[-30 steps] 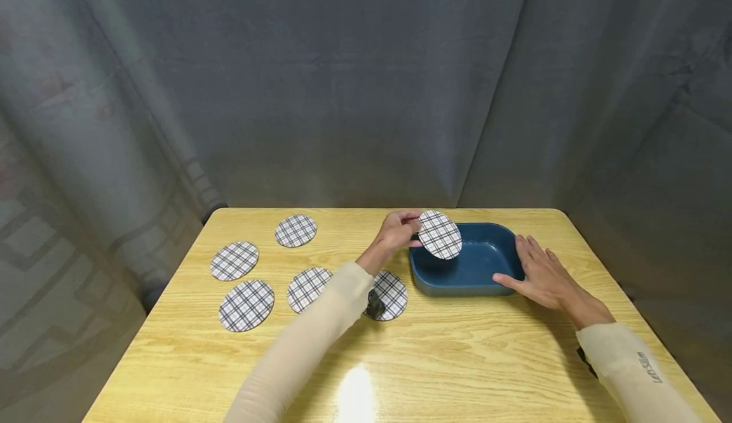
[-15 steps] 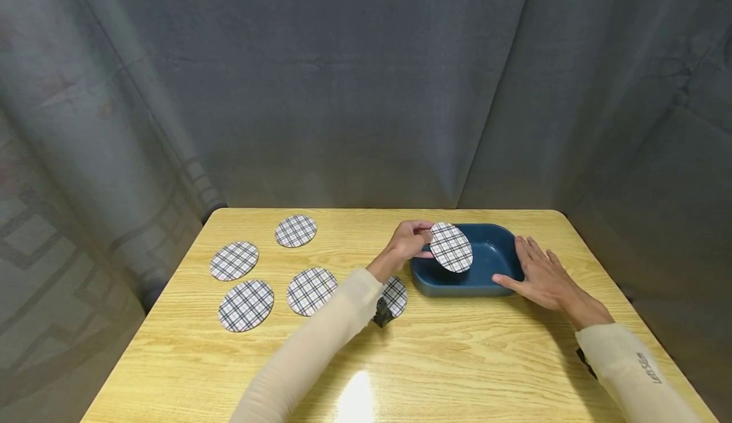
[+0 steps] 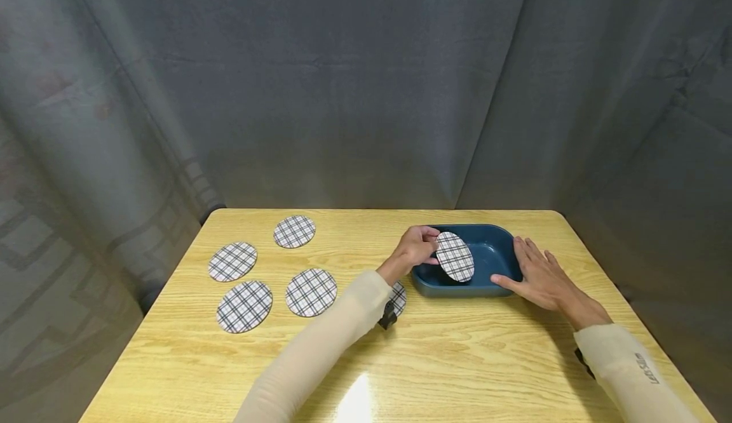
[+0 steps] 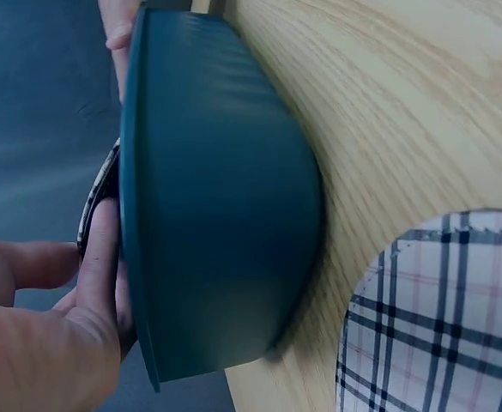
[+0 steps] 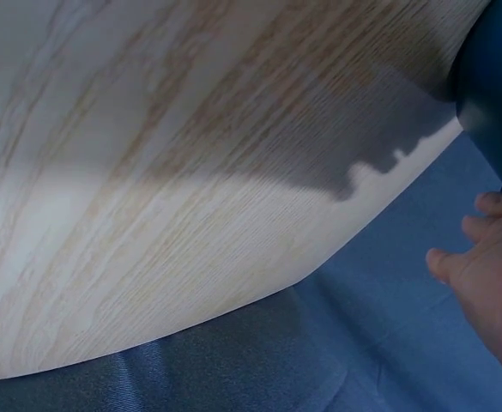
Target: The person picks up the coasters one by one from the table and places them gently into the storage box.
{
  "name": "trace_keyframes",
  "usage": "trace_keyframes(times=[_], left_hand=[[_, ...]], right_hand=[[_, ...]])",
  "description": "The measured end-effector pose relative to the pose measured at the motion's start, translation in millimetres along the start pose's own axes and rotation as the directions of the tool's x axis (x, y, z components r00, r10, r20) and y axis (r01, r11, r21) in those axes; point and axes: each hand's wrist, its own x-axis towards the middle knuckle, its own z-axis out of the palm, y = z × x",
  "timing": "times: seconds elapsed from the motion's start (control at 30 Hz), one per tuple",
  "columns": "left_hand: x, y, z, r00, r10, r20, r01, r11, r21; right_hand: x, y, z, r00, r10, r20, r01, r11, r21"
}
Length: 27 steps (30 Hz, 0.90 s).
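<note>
Over left part of glossy dark-blue rounded-rectangular box point(image 3: 466, 291), left hand point(image 3: 416, 246) pinches tilted round white-and-black plaid disc point(image 3: 455, 256). Right hand point(image 3: 540, 278), fingers extended, touches box's right end. Left of box, five matching discs point(image 3: 311, 292) lie flat on yellow wood-grain desk point(image 3: 457, 359); grey curtain point(image 3: 343, 93) behind.

Wooden table point(image 3: 469, 366), curtain point(image 3: 320, 93) (grey) behind
</note>
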Motion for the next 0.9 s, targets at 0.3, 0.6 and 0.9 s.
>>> trace_keyframes(times=[0.3, 0.6, 0.9], left_hand=[[-6.1, -1.8, -0.6, 0.986, 0.165, -0.008, -0.150, 0.919, 0.366], [-7.4, -1.2, -13.8, 0.965, 0.263, -0.011, -0.226, 0.851, 0.474], [0.7, -2.7, -72.8, 0.930, 0.336, -0.151, -0.251, 0.878, 0.408]], right_hand=[[-0.2, -0.3, 0.5, 1.000, 0.004, 0.009, -0.004, 1.000, 0.023], [-0.4, 0.1, -0.4, 1.000, 0.000, 0.018, -0.001, 0.999, 0.035], [-0.4, -0.5, -0.5, 1.000, -0.002, 0.017, 0.001, 0.999, 0.048]])
